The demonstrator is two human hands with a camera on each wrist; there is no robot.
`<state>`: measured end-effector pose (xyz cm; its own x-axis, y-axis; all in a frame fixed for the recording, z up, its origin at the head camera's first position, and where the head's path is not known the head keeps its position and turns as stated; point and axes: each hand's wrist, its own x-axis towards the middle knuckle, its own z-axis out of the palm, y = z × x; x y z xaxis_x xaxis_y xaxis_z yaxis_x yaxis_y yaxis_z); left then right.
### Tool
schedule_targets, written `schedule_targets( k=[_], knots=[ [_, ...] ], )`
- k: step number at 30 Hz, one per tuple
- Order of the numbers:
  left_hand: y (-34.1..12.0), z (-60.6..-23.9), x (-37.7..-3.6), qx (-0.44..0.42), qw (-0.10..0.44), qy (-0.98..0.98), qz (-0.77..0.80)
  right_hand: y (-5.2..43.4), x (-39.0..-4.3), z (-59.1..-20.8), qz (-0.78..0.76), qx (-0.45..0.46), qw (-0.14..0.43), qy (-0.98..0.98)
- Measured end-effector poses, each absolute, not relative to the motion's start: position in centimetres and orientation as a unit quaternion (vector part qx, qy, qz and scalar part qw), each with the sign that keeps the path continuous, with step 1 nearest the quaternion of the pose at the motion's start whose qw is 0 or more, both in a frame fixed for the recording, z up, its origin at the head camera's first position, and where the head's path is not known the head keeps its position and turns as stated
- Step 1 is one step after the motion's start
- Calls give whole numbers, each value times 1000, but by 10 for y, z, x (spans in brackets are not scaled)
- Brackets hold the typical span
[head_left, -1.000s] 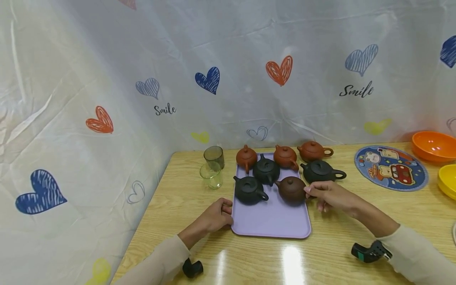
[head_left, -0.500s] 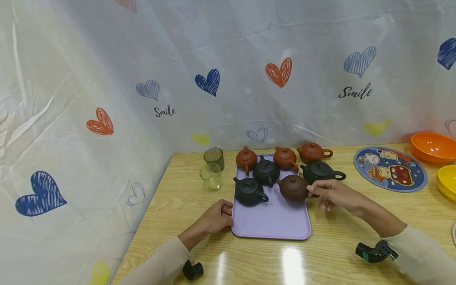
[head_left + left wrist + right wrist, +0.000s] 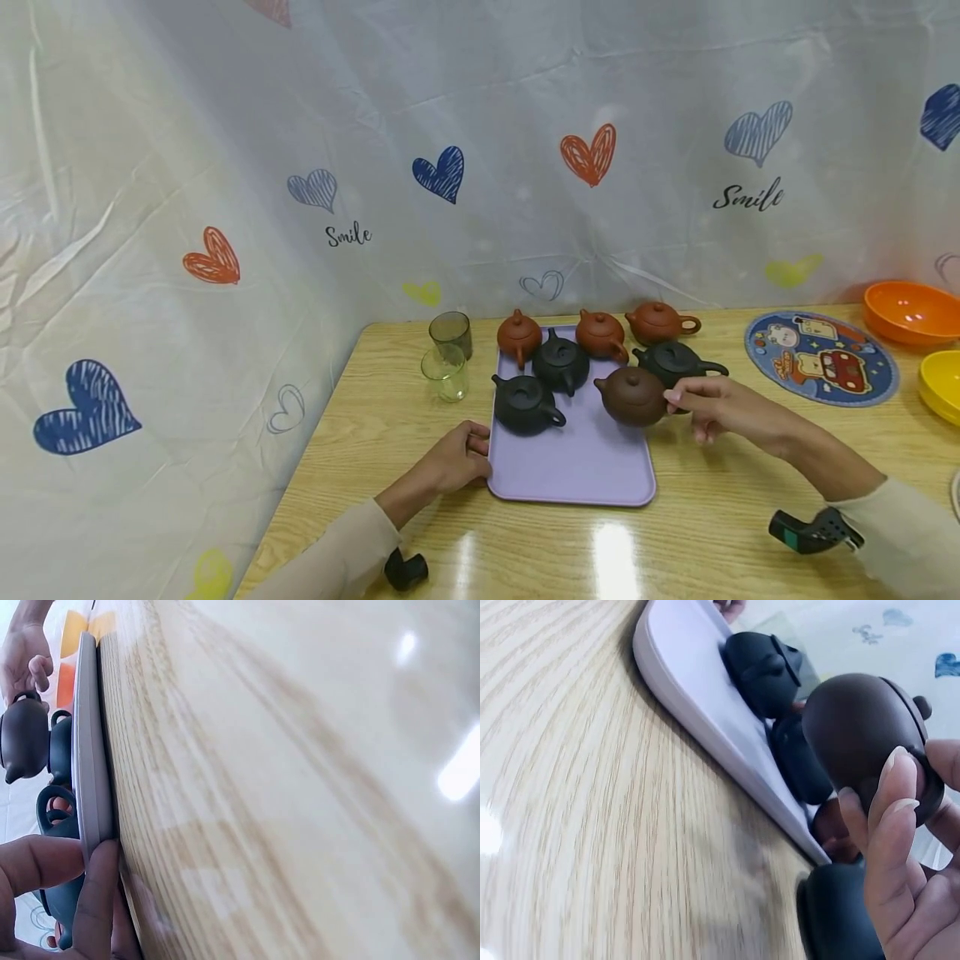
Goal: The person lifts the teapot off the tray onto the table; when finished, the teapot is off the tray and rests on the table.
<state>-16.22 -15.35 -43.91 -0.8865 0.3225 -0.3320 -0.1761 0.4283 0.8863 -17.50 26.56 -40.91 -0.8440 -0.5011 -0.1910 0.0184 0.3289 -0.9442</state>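
Observation:
My right hand (image 3: 731,412) pinches the handle of a dark brown teapot (image 3: 632,397), raised over the right edge of the lavender tray (image 3: 573,475). In the right wrist view, the brown teapot (image 3: 859,724) hangs clear above the table, its handle partly hidden by fingers. My left hand (image 3: 453,457) grips the tray's left rim; the left wrist view has thumb and fingers on either side of that rim (image 3: 94,750). On the tray sit two black teapots, one at the left (image 3: 525,404) and one in the middle (image 3: 561,362), and two reddish teapots (image 3: 519,335) along the back.
Right of the tray stand another reddish teapot (image 3: 654,322) and a black teapot (image 3: 670,360). A grey glass (image 3: 452,333) and a greenish glass (image 3: 445,375) stand left. Farther right are a round cartoon mat (image 3: 821,358), an orange bowl (image 3: 911,312) and a yellow bowl (image 3: 945,383).
My right hand has lifted the brown teapot off the tray and moved it rightward, now overlapping the tray's right edge. My left hand has stayed on the tray's rim.

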Motion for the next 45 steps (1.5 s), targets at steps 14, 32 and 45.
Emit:
schedule_targets(
  k=[14, 32, 45],
  knots=[
    [-153, -438, -161, 37, 232, 813, 533, 290, -173, -418, -574, -194, 227, 762],
    [-153, -438, -161, 41, 231, 811, 536, 318, -174, -428, -565, -246, 257, 744],
    [-154, -440, -162, 47, 230, 810, 538, 332, -176, -438, -564, -254, 270, 738]
  ],
)
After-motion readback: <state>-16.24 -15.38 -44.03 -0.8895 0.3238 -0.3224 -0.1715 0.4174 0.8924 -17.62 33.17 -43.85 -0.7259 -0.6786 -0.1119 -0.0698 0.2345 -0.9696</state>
